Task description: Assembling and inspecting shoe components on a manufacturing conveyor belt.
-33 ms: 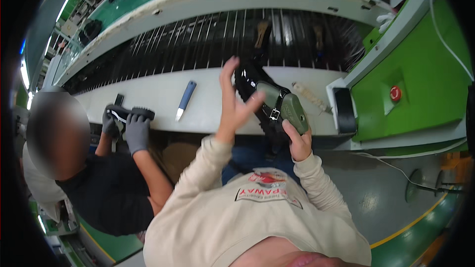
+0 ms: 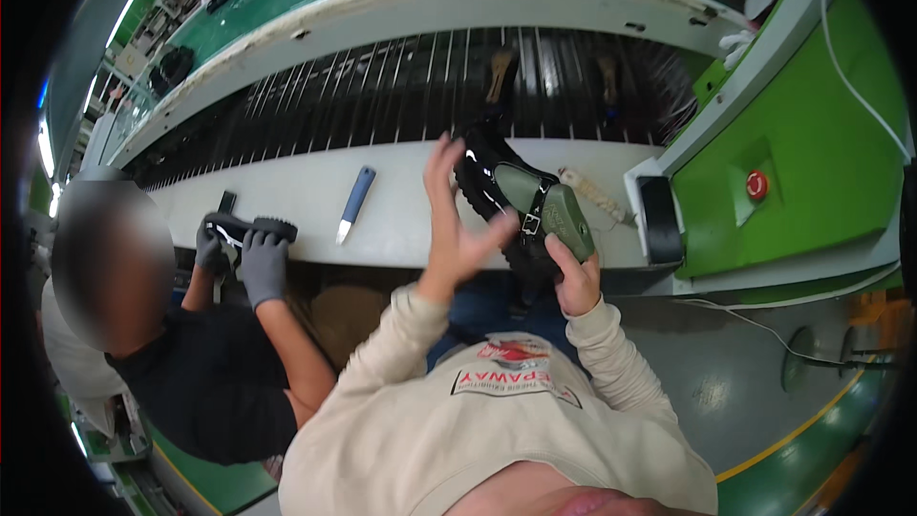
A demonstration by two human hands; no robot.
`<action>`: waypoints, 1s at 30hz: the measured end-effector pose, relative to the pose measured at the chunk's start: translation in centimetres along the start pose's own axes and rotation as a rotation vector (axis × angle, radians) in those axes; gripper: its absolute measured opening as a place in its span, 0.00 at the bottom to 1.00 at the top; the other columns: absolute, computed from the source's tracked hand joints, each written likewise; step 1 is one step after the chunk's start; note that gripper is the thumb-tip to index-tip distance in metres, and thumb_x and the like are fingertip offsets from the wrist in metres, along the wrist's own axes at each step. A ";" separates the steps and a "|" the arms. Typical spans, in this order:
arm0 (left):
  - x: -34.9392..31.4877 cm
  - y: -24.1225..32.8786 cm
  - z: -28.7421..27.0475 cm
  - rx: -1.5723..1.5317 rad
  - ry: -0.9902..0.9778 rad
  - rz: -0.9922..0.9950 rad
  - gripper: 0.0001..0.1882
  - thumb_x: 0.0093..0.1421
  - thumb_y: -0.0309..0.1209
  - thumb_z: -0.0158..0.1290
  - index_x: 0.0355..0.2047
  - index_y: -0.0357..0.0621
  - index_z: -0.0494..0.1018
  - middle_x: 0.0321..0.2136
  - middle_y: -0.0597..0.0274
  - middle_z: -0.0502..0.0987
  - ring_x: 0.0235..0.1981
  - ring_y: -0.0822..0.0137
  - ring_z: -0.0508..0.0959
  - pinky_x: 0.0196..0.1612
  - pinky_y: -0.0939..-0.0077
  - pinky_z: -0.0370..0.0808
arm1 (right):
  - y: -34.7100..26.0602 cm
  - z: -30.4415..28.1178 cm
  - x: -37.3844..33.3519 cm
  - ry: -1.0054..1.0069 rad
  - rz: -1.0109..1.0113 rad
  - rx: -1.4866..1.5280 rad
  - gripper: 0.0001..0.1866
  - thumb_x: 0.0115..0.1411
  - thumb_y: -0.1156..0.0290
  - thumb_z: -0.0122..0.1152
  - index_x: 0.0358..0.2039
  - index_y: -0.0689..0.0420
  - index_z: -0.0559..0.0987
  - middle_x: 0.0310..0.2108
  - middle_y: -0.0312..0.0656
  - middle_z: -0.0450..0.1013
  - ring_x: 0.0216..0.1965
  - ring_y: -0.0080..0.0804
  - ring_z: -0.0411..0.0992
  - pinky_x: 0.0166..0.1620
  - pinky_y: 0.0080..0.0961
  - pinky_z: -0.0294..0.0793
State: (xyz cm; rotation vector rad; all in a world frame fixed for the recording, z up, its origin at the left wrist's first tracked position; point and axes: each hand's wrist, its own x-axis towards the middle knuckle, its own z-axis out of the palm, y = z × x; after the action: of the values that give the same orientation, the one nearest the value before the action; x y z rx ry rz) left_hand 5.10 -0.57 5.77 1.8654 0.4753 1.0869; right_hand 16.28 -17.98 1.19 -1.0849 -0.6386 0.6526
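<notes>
Handling of a black shoe [image 2: 494, 151] by a bare-handed worker, seen from the head. The shoe was held up over the near edge of the pale surface [image 2: 406, 210], in front of the worker's chest, its toe directed away and its treaded sole [image 2: 472, 186] turned toward the left. A green block [image 2: 570, 220], apparently a last, filled the heel end, and a strap with a metal buckle [image 2: 530, 224] crossed the side. The right hand [image 2: 579, 279] gripped the heel end, its thumb laid against the block; its fingers were largely hidden beneath. The left hand [image 2: 453, 247] was open, fingers spread beside the toe and sole, the thumb reaching in front of the shoe near the buckle; whether it made contact could not be told.

The step in hand was judged to be the support and positioning of the shoe, with the right hand bearing the weight. A next move by the left hand would have called for a steady right grip and for fingers closed around the sole without dragging on the strap. A blue-handled knife [image 2: 356, 203] lay apart to the left, untouched; a pale tool [image 2: 592, 193] lay just beyond the shoe to the right. Farther left, a co-worker's gloved hands [image 2: 264, 268] held another dark shoe [image 2: 275, 227].
</notes>
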 end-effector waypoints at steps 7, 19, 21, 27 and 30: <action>-4.1 1.3 3.5 -0.069 0.275 0.419 0.51 0.52 0.42 0.76 0.70 0.49 0.58 0.75 0.27 0.45 0.73 0.28 0.60 0.70 0.40 0.66 | -6.0 4.7 1.2 -0.318 -0.228 -0.112 0.41 0.71 0.62 0.65 0.77 0.64 0.57 0.76 0.59 0.57 0.76 0.50 0.57 0.74 0.42 0.60; 27.6 6.7 -12.7 0.013 0.582 0.766 0.51 0.51 0.36 0.79 0.68 0.33 0.62 0.57 0.48 0.76 0.52 0.57 0.82 0.57 0.67 0.81 | -7.4 2.7 5.7 -0.225 -0.541 -0.756 0.36 0.65 0.68 0.69 0.71 0.62 0.68 0.62 0.56 0.72 0.61 0.54 0.73 0.65 0.43 0.70; 32.7 5.6 -16.9 0.279 0.532 0.580 0.47 0.56 0.46 0.75 0.68 0.35 0.66 0.56 0.47 0.78 0.53 0.56 0.82 0.59 0.64 0.79 | -8.0 2.2 6.8 -0.145 -0.571 -0.802 0.36 0.64 0.73 0.69 0.72 0.61 0.68 0.58 0.53 0.75 0.55 0.45 0.79 0.61 0.40 0.75; 38.6 -4.2 -21.6 1.159 0.543 0.406 0.33 0.61 0.52 0.66 0.66 0.71 0.73 0.73 0.38 0.60 0.65 0.32 0.71 0.68 0.47 0.70 | -13.5 1.0 13.1 -0.122 -0.729 -0.893 0.31 0.60 0.79 0.70 0.65 0.60 0.76 0.55 0.49 0.77 0.49 0.38 0.81 0.55 0.33 0.79; 38.1 -4.7 -25.8 1.414 0.548 0.471 0.29 0.65 0.51 0.64 0.65 0.66 0.75 0.71 0.38 0.66 0.63 0.38 0.77 0.64 0.50 0.75 | -18.1 1.9 20.6 0.007 -1.016 -1.003 0.20 0.65 0.78 0.69 0.58 0.60 0.81 0.47 0.40 0.80 0.48 0.30 0.79 0.57 0.30 0.78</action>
State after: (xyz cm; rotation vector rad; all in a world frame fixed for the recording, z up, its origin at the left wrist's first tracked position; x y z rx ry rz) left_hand 4.64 41.02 25.92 2.9461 1.4393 1.8418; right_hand 31.17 -7.40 21.67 -1.4362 -1.4344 -0.6421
